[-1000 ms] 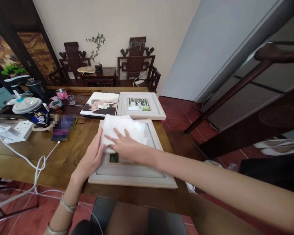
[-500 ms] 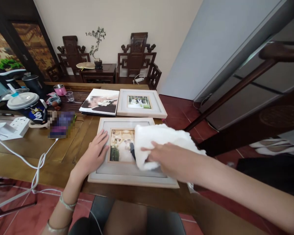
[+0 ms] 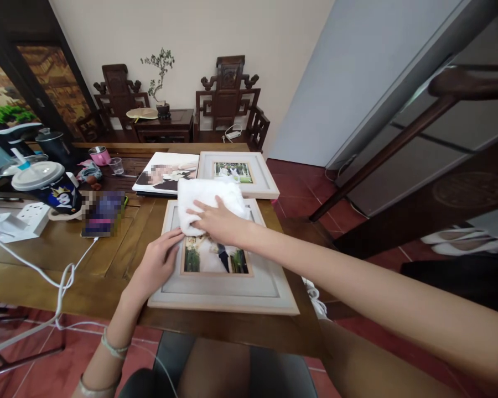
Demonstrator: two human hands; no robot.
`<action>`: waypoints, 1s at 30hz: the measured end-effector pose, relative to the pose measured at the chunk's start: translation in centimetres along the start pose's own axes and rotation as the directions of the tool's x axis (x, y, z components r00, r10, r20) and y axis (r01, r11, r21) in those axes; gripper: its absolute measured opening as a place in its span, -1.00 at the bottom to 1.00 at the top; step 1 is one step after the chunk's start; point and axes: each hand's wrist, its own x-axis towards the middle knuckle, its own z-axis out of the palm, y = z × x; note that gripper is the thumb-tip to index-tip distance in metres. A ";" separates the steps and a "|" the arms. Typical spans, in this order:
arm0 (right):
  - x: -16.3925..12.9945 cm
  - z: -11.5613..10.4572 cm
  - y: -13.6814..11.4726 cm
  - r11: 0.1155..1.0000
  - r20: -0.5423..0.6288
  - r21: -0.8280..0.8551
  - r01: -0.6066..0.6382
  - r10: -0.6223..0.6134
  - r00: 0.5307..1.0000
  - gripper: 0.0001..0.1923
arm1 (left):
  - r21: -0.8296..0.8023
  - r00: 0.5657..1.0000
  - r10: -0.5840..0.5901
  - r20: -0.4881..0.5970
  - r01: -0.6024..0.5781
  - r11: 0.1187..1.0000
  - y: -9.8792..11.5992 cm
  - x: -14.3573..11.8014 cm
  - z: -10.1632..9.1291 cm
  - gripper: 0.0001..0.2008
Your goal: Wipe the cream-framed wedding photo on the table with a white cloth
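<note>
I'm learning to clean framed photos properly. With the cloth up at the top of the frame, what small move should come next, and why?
Probably draw the white cloth under the right hand down over the glass. The cloth covers only the top of the near frame, the lower photo lies bare, and the left hand steadies the left border.

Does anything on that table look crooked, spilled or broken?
Nothing looks spilled or broken. The near picture frame does jut slightly past the table's front edge. The left hand rests on its left border and the right hand presses a white cloth on its top.
</note>
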 end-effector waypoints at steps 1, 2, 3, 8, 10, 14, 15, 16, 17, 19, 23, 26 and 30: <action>-0.6 0.0 0.4 1.000 0.015 0.000 -0.018 0.018 1.000 -0.43 | -0.006 1.000 0.010 0.004 -0.010 1.000 0.0 0.0 0.0 -0.65; -1.4 0.1 0.8 0.999 0.035 -0.001 -0.041 0.041 0.999 -0.44 | -0.010 1.000 0.018 0.007 -0.017 1.000 -0.1 0.0 0.1 -0.65; -2.3 0.1 1.4 0.998 0.057 -0.003 -0.070 0.070 0.996 -0.44 | -0.013 1.000 0.021 0.008 -0.021 1.000 -0.2 0.0 0.1 -0.65; -6.9 0.3 3.8 0.975 0.149 -0.031 -0.222 0.224 0.963 -0.39 | -0.003 1.000 -0.004 0.020 0.004 1.000 -0.3 0.0 0.2 -0.64; -8.3 -0.1 3.4 0.968 0.197 -0.033 -0.249 0.250 0.948 -0.40 | 0.007 1.000 -0.019 0.022 0.019 1.000 -0.3 0.0 0.3 -0.62; -10.4 -1.3 -0.1 0.969 0.317 0.005 -0.248 0.234 0.919 -0.48 | 0.025 0.999 -0.038 0.023 0.037 0.999 -0.2 0.1 0.5 -0.59; -10.9 -1.6 -1.2 0.970 0.338 0.021 -0.240 0.219 0.915 -0.52 | 0.030 0.999 -0.040 0.023 0.039 0.999 -0.3 0.1 0.5 -0.58; -11.4 -1.9 -2.3 0.971 0.361 0.051 -0.232 0.199 0.911 -0.57 | 0.036 0.999 -0.041 0.024 0.040 0.999 -0.3 0.1 0.6 -0.58; -11.9 -2.2 -3.3 0.969 0.394 0.093 -0.228 0.174 0.902 -0.61 | 0.041 0.999 -0.041 0.026 0.040 0.998 -0.3 0.1 0.6 -0.58; -12.6 -2.7 -4.9 0.956 0.443 0.194 -0.219 0.114 0.889 -0.67 | 0.048 0.999 -0.042 0.032 0.040 0.998 -0.3 0.1 0.7 -0.58; -12.2 -2.7 -6.5 0.934 0.369 0.328 -0.144 0.014 0.929 -0.53 | 0.058 0.999 -0.022 0.038 0.020 0.998 -0.5 0.1 0.8 -0.57; -10.2 -1.0 -5.6 0.934 0.246 0.336 -0.122 0.038 0.968 -0.33 | 0.062 0.998 0.000 0.060 -0.003 0.998 -0.5 0.2 0.7 -0.57; -6.8 2.0 -2.1 0.963 0.056 0.182 -0.198 0.190 0.980 -0.14 | 0.040 0.997 0.009 0.083 -0.013 0.999 -0.5 0.1 0.4 -0.58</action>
